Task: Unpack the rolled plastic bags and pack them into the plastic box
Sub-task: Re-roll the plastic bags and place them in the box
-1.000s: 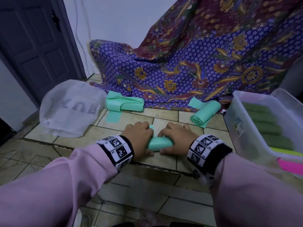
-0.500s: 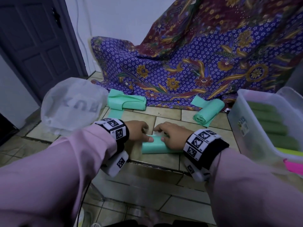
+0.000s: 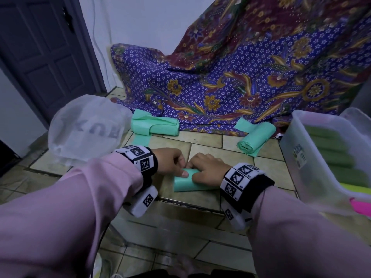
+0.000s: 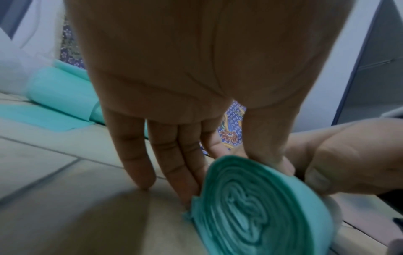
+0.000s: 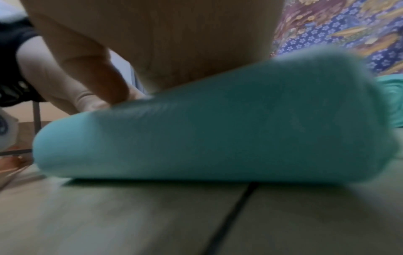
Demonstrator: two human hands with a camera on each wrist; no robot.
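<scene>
A mint green roll of plastic bags (image 3: 186, 184) lies on the tiled floor between both hands. My left hand (image 3: 170, 161) pinches its left end, thumb on top and fingers behind, as the left wrist view shows (image 4: 174, 86); the spiral end of the roll (image 4: 257, 207) faces that camera. My right hand (image 3: 208, 170) curls over the roll's right part, the palm (image 5: 152, 43) pressing down on the roll (image 5: 218, 129). The clear plastic box (image 3: 313, 177) stands at the right with several green rolls (image 3: 331, 149) inside.
Two more mint rolls lie by the patterned cloth (image 3: 241, 87): a partly unrolled one (image 3: 154, 127) and a tighter one (image 3: 257, 141). A white translucent bag (image 3: 86, 127) sits at the left before a dark door (image 3: 40, 47). Something pink (image 3: 359, 205) lies beside the box.
My left hand has shifted from the top of the roll to its left end, and more of the roll now shows. My right hand stays on it.
</scene>
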